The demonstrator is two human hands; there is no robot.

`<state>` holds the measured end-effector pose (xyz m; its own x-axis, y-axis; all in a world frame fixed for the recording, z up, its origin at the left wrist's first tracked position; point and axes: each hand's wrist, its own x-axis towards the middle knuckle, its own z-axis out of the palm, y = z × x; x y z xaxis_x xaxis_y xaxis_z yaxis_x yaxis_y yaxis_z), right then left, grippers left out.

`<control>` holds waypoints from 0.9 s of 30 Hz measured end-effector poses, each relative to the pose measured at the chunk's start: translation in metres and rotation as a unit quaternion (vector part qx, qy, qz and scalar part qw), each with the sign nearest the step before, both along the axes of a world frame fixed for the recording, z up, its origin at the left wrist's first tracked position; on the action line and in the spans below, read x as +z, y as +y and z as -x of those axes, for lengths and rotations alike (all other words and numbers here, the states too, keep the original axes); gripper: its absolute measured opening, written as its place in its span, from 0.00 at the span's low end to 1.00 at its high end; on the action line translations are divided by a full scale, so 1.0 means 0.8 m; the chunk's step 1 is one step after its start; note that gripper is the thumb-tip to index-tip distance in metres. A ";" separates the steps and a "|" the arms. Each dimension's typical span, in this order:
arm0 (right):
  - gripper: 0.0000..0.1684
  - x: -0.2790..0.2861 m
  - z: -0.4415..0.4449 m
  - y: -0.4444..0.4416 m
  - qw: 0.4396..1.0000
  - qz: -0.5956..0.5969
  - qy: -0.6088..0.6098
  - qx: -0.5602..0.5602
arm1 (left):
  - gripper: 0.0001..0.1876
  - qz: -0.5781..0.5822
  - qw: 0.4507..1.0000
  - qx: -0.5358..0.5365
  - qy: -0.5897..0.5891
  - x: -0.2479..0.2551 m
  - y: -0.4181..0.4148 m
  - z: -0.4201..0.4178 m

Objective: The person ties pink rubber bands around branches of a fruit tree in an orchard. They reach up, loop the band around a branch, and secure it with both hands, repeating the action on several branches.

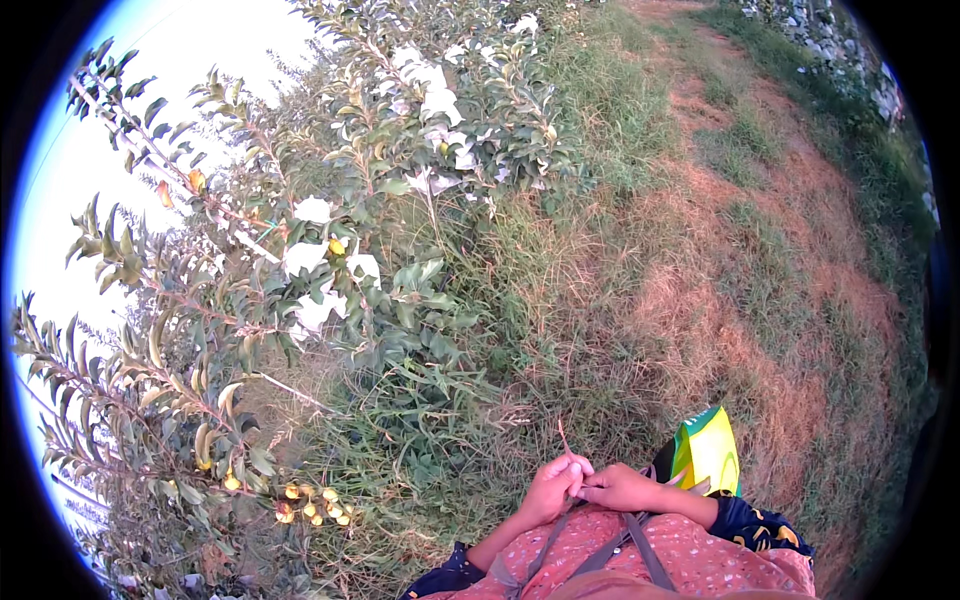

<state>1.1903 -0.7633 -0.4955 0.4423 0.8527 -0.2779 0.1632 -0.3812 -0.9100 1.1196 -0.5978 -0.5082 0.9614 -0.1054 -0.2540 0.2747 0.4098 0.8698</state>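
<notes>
My left hand point(553, 481) and my right hand point(616, 487) meet in front of my waist, their fingertips touching. A thin reddish strip point(562, 436) sticks up from the fingers of my left hand; whether it is a stem or a cord is too small to tell. The bent fingers of my right hand press close to the left ones, and what lies between them is hidden. Dark grey straps point(646, 551) run below the hands across a pink patterned garment point(705, 551). Beside my right wrist hangs a yellow and green bag point(705, 454) bearing writing.
Fruit tree branches point(225, 322) with leaves reach in from the left. White bags point(306, 257) cover fruit on them. Several small yellow fruits point(311, 510) hang low. Tall grass point(420, 420) grows beneath. A reddish dirt path point(750, 337) runs ahead on the right, with another row point(832, 52) beyond.
</notes>
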 end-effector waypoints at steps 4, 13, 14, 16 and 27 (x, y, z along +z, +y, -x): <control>0.15 -0.002 -0.036 -0.016 1.000 -0.001 -0.009 0.010 | 0.11 0.008 1.000 0.003 -0.010 0.001 -0.017 -0.034; 0.18 0.005 -0.171 -0.079 0.998 -0.002 0.056 0.002 | 0.11 -0.015 1.000 0.022 0.011 0.004 -0.080 -0.167; 0.17 0.005 -0.190 -0.089 0.998 -0.001 0.067 -0.006 | 0.11 -0.032 0.999 0.015 0.011 0.004 -0.089 -0.187; 0.17 0.004 -0.228 -0.113 0.996 0.004 0.083 -0.029 | 0.10 -0.054 0.998 -0.005 0.009 0.005 -0.113 -0.233; 0.14 -0.013 -0.394 -0.229 0.991 -0.027 0.100 -0.086 | 0.11 -0.049 0.998 -0.032 0.012 0.021 -0.228 -0.417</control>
<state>1.5058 -0.9461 -0.5059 0.5229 0.7858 -0.3304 -0.0855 -0.3372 -0.9375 1.4530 -0.7800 -0.4913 0.9470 -0.1401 -0.2890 0.3189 0.3048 0.8974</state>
